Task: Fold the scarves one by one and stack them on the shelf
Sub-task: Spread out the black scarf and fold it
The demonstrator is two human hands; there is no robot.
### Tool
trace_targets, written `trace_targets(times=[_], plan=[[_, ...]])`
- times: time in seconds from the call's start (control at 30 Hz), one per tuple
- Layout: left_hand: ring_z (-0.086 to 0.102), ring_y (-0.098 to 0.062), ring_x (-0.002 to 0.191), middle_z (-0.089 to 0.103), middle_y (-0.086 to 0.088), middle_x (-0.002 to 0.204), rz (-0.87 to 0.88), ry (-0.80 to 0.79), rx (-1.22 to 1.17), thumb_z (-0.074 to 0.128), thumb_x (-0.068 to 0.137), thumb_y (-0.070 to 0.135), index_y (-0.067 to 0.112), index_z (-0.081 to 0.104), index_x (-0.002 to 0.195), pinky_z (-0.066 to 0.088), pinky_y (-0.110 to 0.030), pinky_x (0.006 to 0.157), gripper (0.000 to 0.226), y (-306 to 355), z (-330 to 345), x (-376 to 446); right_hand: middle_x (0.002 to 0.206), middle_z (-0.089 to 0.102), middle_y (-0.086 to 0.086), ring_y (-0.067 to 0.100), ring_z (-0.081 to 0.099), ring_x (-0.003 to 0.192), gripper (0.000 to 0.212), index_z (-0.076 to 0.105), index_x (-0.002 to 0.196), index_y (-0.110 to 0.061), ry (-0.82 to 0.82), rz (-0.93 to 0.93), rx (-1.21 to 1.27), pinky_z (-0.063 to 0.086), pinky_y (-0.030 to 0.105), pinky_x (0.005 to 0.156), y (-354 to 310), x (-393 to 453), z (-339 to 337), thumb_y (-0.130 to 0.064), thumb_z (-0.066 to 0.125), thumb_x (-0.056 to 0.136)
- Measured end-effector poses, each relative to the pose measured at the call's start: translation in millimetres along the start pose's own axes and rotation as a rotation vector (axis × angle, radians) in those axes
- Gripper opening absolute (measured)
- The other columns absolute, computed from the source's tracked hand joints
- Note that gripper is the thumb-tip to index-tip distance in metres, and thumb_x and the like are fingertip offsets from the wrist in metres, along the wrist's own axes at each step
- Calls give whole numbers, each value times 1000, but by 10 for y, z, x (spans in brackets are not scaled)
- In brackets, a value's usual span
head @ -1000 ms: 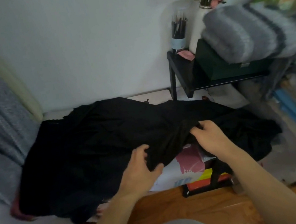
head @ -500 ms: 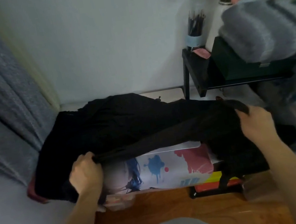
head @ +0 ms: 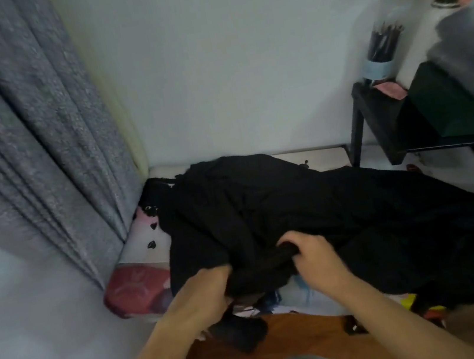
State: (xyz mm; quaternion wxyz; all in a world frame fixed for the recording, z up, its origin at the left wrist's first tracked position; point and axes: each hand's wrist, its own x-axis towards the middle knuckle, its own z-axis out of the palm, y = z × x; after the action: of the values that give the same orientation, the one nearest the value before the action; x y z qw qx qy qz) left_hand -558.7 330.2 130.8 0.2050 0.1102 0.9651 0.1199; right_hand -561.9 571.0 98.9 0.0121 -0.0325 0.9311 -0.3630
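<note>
Gripping a bunched near edge of the black scarf (head: 281, 212) with both fists closed, the left hand (head: 199, 294) and right hand (head: 314, 255) risk a crooked fold, since loose cloth sprawls well left of the shelf (head: 374, 114).

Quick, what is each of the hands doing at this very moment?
Left hand: closed, gripping a bunched edge of the black scarf.
Right hand: closed, gripping the same bunched edge, just beside the left.
</note>
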Motion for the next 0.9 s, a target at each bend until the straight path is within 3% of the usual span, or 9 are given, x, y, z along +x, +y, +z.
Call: trace_targets(times=[0.1,0.23,0.3,0.4,0.47,0.6,0.7,0.8,0.9], plan=[[67,-22,90,66,-2,98,-155,107,5,53,94,12,24,60,92,54,-34,79,14,-645,67,135,81,66,-12,2,64,67,27,69,98,-25,33,3,-1,53,21,58,-63,-14,-220,-1,63,88],[67,-27,99,73,-10,96,-161,289,-1117,48,92,-8,12,72,92,48,-39,95,31,-1038,-214,335,76,65,-19,-4,62,72,18,65,81,-36,-588,92,123,50,17,66,-433,-71,-274,-25,78,81],[68,-16,95,74,3,92,66,279,-796,59,91,6,25,69,90,51,-34,88,21,-1271,-412,440,85,66,-18,-2,62,77,16,66,91,-35,-750,89,-233,52,18,67,-417,118,-188,-21,71,83],[65,-11,93,67,10,100,242,-143,122,76,80,45,34,58,99,55,-32,83,28,-1560,-924,688,113,67,6,22,67,99,33,65,120,-20,-446,119,-752,57,36,86,-286,823,-248,-9,51,91],[65,-24,100,66,-3,113,158,-155,555,65,92,31,20,61,112,55,-35,86,23,-1572,-1515,952,115,66,9,29,66,103,30,65,117,-15,-172,171,-901,56,39,86,-412,1309,-605,-9,48,93],[65,-41,105,67,-25,114,-141,828,125,52,94,10,0,65,115,55,-44,88,26,-1080,-3390,1173,111,57,15,39,64,96,19,63,108,-8,430,199,-887,53,42,75,-1089,1830,-1701,-14,54,93],[61,-35,113,64,-19,122,6,1473,-465,43,88,2,5,57,124,48,-40,98,38,-614,-4475,708,120,51,23,46,61,97,22,61,110,-3,817,198,-639,52,49,79,-1585,1869,-2502,-12,56,91],[63,-45,98,64,-28,110,43,1602,15,49,89,0,3,51,123,47,-50,78,34,-415,-4717,164,133,48,26,49,58,105,25,60,113,-2,977,191,-497,49,52,87,-1762,1707,-2953,-8,54,89],[63,-45,65,61,-30,78,149,1418,608,61,83,-3,-2,53,109,35,-41,52,27,-674,-4243,71,118,57,28,49,60,102,22,61,110,1,873,264,-500,51,53,83,-1525,1513,-2930,-3,51,90]])
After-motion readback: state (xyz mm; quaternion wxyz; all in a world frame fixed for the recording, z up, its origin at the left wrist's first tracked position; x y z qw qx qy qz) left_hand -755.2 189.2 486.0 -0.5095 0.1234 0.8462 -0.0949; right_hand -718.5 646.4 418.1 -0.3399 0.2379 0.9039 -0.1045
